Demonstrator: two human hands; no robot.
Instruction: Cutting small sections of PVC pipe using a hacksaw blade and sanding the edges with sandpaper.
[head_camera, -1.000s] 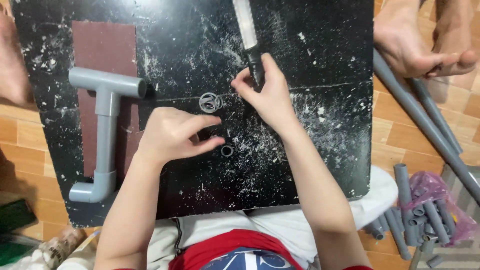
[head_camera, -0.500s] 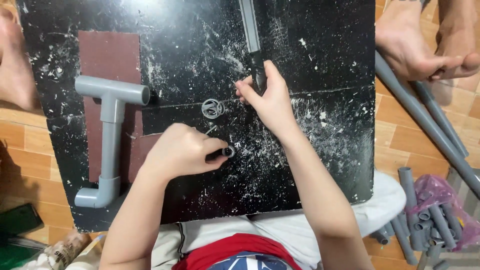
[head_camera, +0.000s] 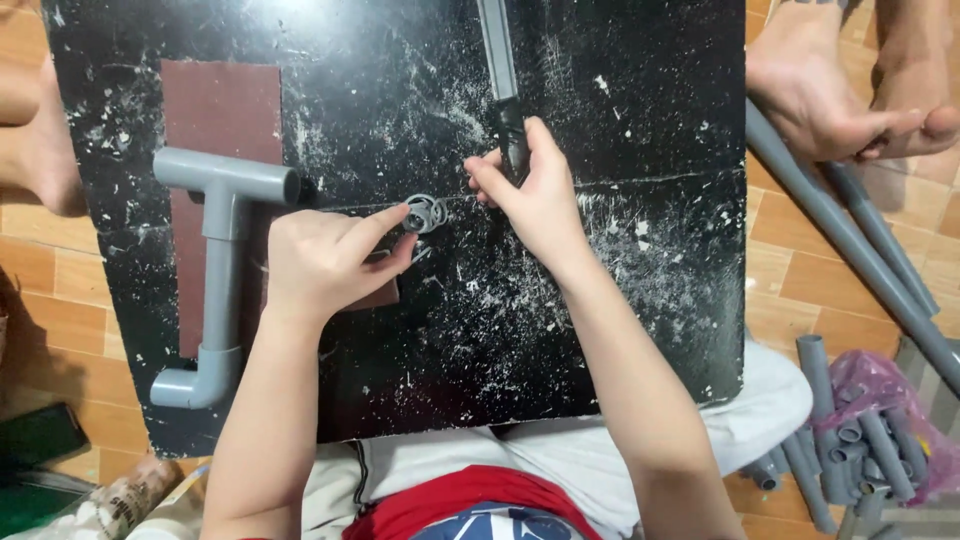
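on the black board, left hand pinches rings; right hand grips knife.

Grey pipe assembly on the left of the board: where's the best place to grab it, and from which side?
Probably the long straight stem of the grey pipe assembly, between the tee on top and the elbow at the bottom. It lies flat on the black board, so come from above, fingers across the stem; its left side is unobstructed, while the left hand sits close on its right.

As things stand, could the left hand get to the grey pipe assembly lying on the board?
Probably yes. The left hand rests at the small rings, and the grey pipe assembly lies just beside it on the black board, with only flat brown sandpaper between them.
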